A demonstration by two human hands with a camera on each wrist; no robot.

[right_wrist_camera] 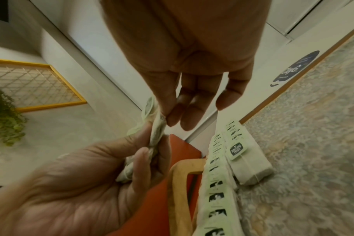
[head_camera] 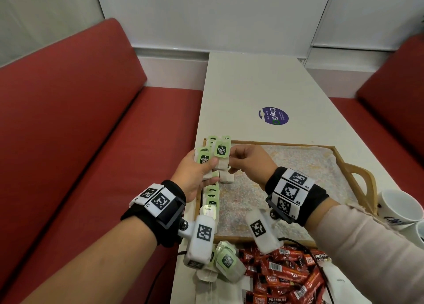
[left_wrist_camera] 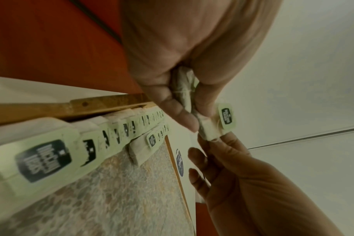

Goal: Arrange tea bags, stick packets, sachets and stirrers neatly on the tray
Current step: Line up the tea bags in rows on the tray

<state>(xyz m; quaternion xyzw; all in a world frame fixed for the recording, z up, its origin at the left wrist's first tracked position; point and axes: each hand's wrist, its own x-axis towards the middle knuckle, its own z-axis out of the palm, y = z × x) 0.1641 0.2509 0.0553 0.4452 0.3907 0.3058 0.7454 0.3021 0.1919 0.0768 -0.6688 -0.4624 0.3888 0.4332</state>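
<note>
Above the tray's far left corner, my left hand [head_camera: 203, 167] grips a small stack of tea bags [head_camera: 203, 159] with green tags. My right hand [head_camera: 232, 163] pinches the end of the front tea bag [head_camera: 221, 151] of that stack. In the left wrist view the left hand [left_wrist_camera: 192, 115] clamps the bags [left_wrist_camera: 182, 89] while the right hand [left_wrist_camera: 209, 146] touches the bag's end. A row of tea bags [head_camera: 212, 194] lies along the left rim of the wooden tray [head_camera: 284, 144], and one bag [head_camera: 226, 177] starts a second row beside it.
A loose heap of tea bags [head_camera: 227, 262] and red stick packets [head_camera: 286, 278] lies on the white table near me, in front of the tray. White mugs [head_camera: 399, 207] stand at the right. A patterned cloth [head_camera: 286, 179] lines the tray. Red benches flank the table.
</note>
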